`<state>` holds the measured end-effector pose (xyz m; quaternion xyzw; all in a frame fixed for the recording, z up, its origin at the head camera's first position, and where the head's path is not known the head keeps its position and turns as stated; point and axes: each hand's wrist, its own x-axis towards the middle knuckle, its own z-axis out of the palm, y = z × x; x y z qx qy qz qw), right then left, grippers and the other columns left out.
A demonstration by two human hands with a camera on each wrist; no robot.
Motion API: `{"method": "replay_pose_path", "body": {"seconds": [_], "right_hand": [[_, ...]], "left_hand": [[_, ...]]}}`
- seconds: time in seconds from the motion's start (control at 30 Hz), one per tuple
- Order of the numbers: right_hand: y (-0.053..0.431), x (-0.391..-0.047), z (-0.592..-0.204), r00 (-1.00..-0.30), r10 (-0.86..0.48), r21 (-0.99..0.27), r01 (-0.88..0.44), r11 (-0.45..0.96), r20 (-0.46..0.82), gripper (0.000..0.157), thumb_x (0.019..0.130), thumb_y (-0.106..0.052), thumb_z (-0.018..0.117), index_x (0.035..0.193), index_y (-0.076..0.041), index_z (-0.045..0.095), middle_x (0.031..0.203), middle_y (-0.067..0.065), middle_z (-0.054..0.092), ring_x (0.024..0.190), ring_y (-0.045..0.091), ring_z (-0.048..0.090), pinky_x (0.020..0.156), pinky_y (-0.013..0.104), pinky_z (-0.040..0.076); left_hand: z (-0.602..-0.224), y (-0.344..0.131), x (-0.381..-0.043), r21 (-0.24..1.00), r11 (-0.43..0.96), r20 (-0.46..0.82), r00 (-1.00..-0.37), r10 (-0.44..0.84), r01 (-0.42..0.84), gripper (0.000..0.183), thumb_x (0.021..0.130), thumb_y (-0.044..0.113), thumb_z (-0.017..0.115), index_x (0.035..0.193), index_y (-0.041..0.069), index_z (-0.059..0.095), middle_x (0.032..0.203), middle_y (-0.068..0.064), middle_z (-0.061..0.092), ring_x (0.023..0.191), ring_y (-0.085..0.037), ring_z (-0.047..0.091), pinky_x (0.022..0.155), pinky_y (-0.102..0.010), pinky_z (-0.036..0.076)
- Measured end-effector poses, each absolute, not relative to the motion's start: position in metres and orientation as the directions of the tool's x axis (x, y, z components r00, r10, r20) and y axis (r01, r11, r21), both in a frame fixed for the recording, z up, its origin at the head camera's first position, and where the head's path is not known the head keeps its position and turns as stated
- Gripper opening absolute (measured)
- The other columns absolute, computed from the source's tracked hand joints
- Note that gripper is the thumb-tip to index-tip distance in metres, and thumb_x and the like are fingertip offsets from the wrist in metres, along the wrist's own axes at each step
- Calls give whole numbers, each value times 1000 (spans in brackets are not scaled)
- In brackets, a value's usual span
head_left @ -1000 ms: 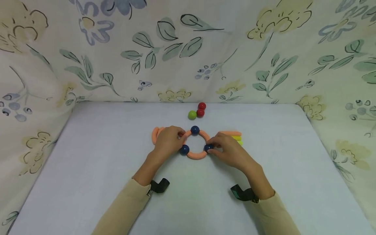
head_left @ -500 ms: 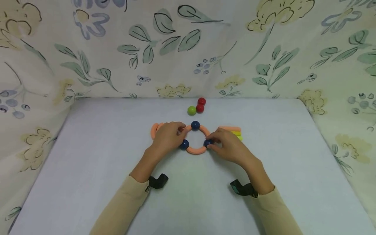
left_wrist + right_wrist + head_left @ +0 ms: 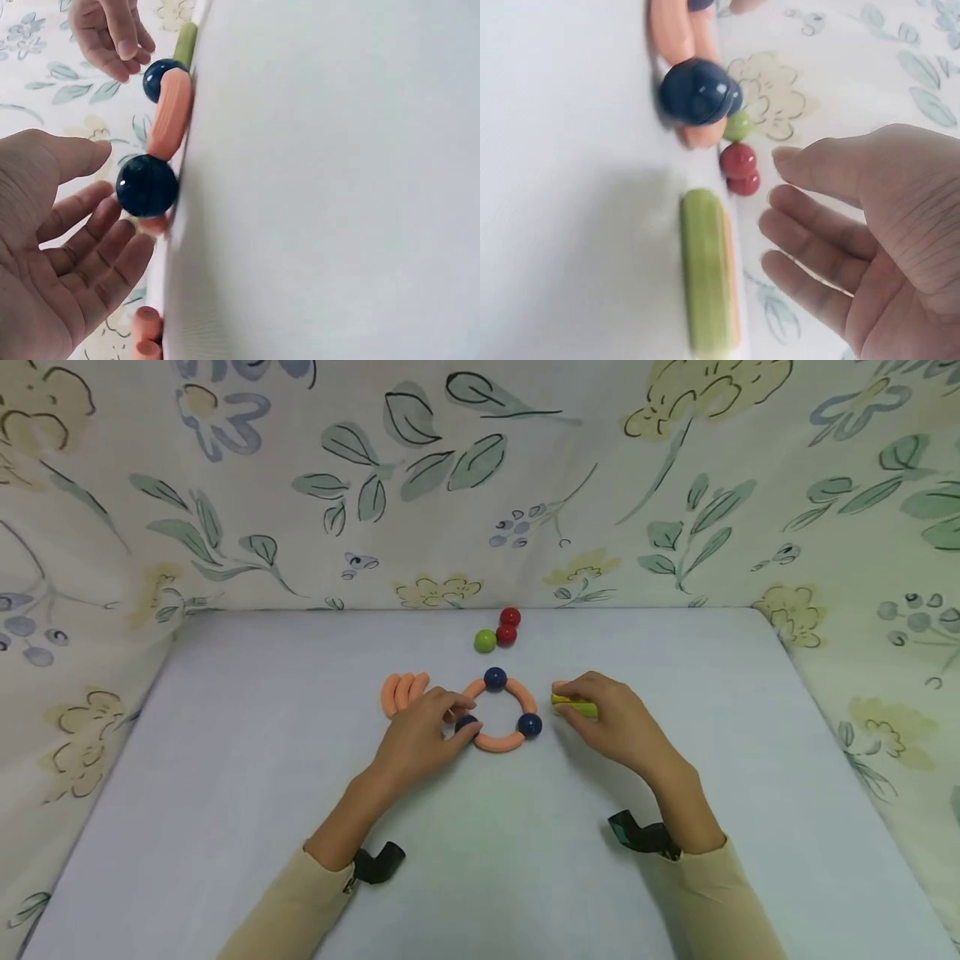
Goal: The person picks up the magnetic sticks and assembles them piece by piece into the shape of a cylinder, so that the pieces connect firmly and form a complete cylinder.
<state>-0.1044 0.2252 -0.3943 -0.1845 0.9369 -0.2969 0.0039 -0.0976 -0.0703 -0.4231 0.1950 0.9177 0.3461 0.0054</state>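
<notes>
Balls [image 3: 507, 636] bhnd ring [image 3: 500, 743], sticks [image 3: 587, 708] R

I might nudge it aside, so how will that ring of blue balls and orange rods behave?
The ring lies flat, so would probably slide, not roll. It might part where its orange rods meet its blue balls. The balls look glossy, so may feel slippery.

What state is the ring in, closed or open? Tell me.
Cannot tell fully: the ring looks joined at its top and right, but the left hand partly hides its left side.
</notes>
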Motion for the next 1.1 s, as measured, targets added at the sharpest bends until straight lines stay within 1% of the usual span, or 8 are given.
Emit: {"method": "replay_pose_path", "body": {"seconds": [0.13,0.27,0.37,0.5,0.63,0.8,1.0,1.1], "right_hand": [[232,-106,-399,-937,-339,-523,-333,785,87,32,96,-8,77,128,-5,75,120,11,76,111,31,74,96,53,60],[235,-108,-402,-940,-333,-502,-324,802,74,27,95,-5,76,122,-5,77,116,12,76,108,31,74,93,52,60],[236,-110,-404,-939,-338,-499,-322,805,60,21,96,-5,76,116,-5,78,116,13,77,107,32,73,94,53,59],[234,-109,-406,-940,-338,-494,-314,811,43,19,97,-7,75,115,-6,79,119,14,77,112,35,72,98,55,58],[232,-106,-406,-944,-331,-484,-296,823,14,19,96,-6,76,115,-6,80,120,14,77,116,36,70,102,56,57],[226,-104,-407,-944,-329,-474,-283,834,-15,21,94,-2,77,115,-6,80,121,14,76,118,35,68,104,56,56],[221,-100,-402,-961,-267,-402,-219,889,-67,29,94,0,76,122,-4,77,129,18,73,126,40,65,108,59,53],[222,-99,-399,-967,-237,-384,-184,905,-95,29,94,-1,76,123,-2,77,128,20,73,124,40,65,107,59,54]], "left_hand": [[-427,-66,-92,585,716,151,-919,364,380,37,95,32,81,125,12,74,118,-6,70,105,-19,65,83,-35,57],[-427,-61,-90,537,737,182,-909,374,410,45,94,35,82,130,11,72,125,-8,66,114,-23,64,87,-38,59],[-427,-60,-90,532,747,169,-914,369,400,48,94,33,82,134,11,71,127,-8,66,115,-24,64,90,-40,59],[-427,-61,-90,520,757,136,-914,383,395,46,95,31,82,135,11,70,129,-9,68,116,-27,65,94,-42,58],[-429,-62,-87,526,748,129,-907,401,405,44,95,29,82,133,9,71,128,-9,69,116,-27,65,96,-42,58],[-432,-65,-87,549,744,102,-914,392,381,44,95,29,81,135,11,70,129,-8,69,118,-27,65,97,-42,58],[-429,-68,-90,601,718,89,-922,377,352,41,96,25,80,134,10,71,129,-8,70,122,-27,64,102,-44,56],[-429,-67,-91,617,702,101,-921,376,355,37,96,23,80,130,10,73,125,-7,70,119,-25,66,102,-42,57]]}}
